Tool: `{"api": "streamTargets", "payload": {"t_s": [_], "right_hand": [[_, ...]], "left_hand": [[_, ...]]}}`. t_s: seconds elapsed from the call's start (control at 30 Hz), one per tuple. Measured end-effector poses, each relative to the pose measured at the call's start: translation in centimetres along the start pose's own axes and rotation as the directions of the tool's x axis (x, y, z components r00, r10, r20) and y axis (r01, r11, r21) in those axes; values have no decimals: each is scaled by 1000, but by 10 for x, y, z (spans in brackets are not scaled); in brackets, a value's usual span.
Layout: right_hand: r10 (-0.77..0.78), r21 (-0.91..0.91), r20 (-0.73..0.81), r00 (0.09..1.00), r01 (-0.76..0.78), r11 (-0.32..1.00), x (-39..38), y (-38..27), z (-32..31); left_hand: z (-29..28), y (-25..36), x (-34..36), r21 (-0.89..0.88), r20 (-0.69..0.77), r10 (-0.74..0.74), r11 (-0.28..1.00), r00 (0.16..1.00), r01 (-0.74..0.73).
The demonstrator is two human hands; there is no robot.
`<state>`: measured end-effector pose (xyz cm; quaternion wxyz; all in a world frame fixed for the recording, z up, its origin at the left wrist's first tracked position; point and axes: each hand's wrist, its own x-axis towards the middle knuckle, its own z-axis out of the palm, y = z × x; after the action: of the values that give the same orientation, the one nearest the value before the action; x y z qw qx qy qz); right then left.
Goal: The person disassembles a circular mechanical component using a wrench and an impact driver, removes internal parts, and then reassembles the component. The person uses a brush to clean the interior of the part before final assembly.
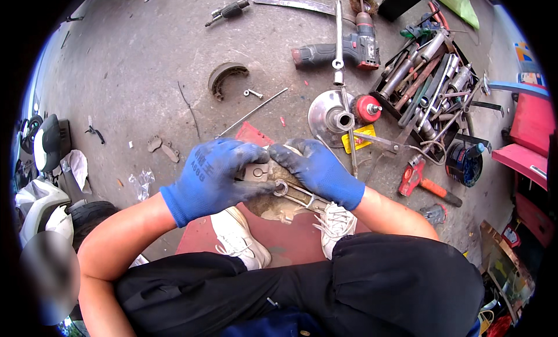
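The left hand [215,171], in a blue glove with dark-coated fingers, is clamped on the left side of a grimy metal plate [270,204], its thumb tip beside a ring-ended lever [281,188] on that part. The right hand [319,169], gloved alike, grips the upper right edge, and the fingertips of the 2 hands nearly meet. The plate sits between both hands, above 2 white sneakers [241,238] and a red mat [296,238].

Just beyond the right hand lie a shiny metal disc [323,128] with a hub, a yellow packet [358,138] and a red round tool [367,109] with a metal shaft. To its right is a hammer [411,178] (red head, orange and black handle). Ahead of the left hand a thin rod [256,111] slants over the concrete floor [139,75], with 1 bolt [256,94] past it and, farther on, a curved brake shoe [225,75].

Well beyond the right hand, a cordless drill [349,49] lies near an upright-looking socket wrench [339,32], and a crammed toolbox [430,84] stands to their right. Farthest ahead of the left hand is a small black-and-metal air tool [229,11].
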<state>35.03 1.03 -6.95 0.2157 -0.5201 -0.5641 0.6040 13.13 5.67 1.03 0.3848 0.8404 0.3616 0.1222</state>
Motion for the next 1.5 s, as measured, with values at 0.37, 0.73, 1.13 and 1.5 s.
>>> {"api": "streamTargets", "payload": {"t_s": [0.37,0.73,1.13,1.5], "right_hand": [[-193,-353,14,981,186,917,0,7,-3],[68,-88,-71,995,-74,993,-2,-14,-3],[46,-100,15,999,-44,994,-8,-12,-3],[-347,-332,-24,938,320,888,-7,11,3]], "left_hand": [[6,-3,1,-27,-58,65,997,996,-66],[2,6,1,-94,-3,-37,995,999,37],[8,2,-4,-50,23,88,995,996,-86],[9,-1,2,-67,57,71,996,996,-67]]}}
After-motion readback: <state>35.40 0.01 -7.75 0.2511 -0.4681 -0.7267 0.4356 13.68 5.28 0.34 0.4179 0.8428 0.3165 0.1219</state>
